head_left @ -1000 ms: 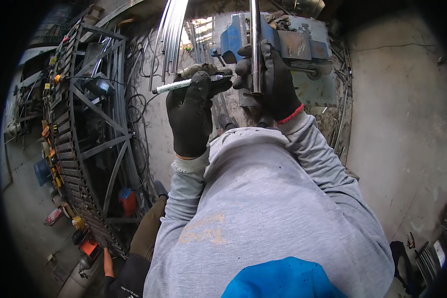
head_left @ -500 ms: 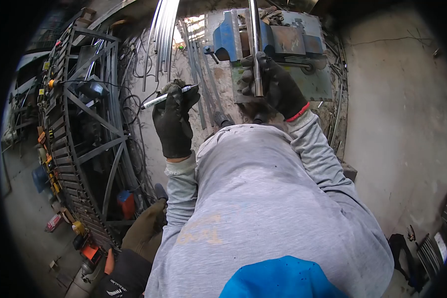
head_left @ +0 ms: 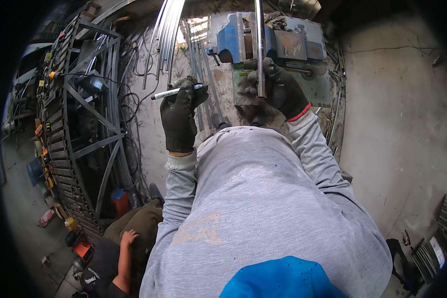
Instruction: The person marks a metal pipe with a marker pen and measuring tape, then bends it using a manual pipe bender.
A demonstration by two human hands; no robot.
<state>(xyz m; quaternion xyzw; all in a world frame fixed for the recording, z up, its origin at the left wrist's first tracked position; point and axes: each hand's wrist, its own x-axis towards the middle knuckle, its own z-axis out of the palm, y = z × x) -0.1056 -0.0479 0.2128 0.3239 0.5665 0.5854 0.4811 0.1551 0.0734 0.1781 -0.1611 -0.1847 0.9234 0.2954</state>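
My left hand (head_left: 180, 114), in a dark work glove, is closed around a white marker pen (head_left: 168, 93) with its dark tip pointing right. My right hand (head_left: 281, 89), in a dark glove with a red cuff, grips a shiny metal tube (head_left: 260, 49) near its lower end. The tube runs up out of the top of the view and passes in front of a blue bench vise (head_left: 229, 40). A gap separates the pen tip from the tube.
Long metal bars (head_left: 170, 37) lean at the upper left of my hands. A metal rack (head_left: 92, 114) stands to the left, with cables on the floor beside it. A co-worker (head_left: 134, 226) crouches at the lower left. A plain wall (head_left: 397, 124) is on the right.
My left hand has moved a little right with the pen, now nearer the tube, and the pen is more level. The co-worker's arm and hand have come into view.
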